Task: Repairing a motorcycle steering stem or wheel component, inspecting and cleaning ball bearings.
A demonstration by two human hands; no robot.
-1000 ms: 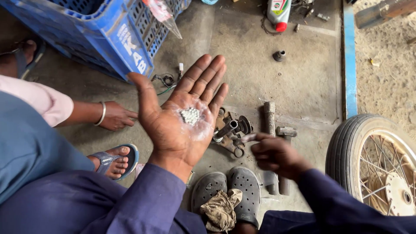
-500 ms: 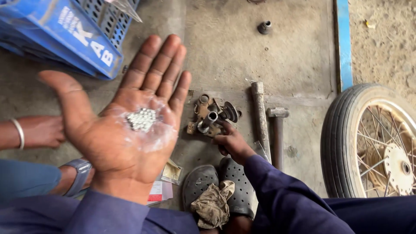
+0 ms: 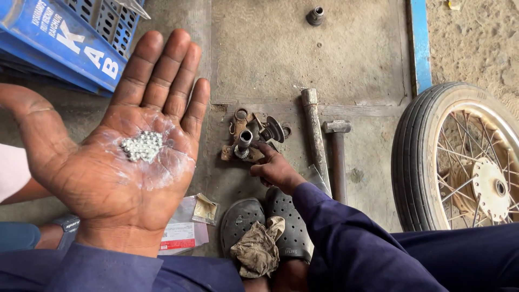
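The left hand (image 3: pixel 124 157) was held flat, palm up, fingers spread open, with a small heap of steel balls (image 3: pixel 141 146) resting loose in grease just below the base of the fingers. The right hand (image 3: pixel 275 170) reached down, its fingertips on the metal parts (image 3: pixel 250 138) on the floor; a firm grip could not be confirmed.

Risk noted: the balls lay unsecured. In my judgement any tilt of the palm would roll them onto the gritty concrete, where they could scatter or pick up dirt.

A blue crate (image 3: pixel 59 43) with white lettering stood beyond the left fingertips. A flat clear packet with a red-and-white label (image 3: pixel 181 235) lay under the left wrist.
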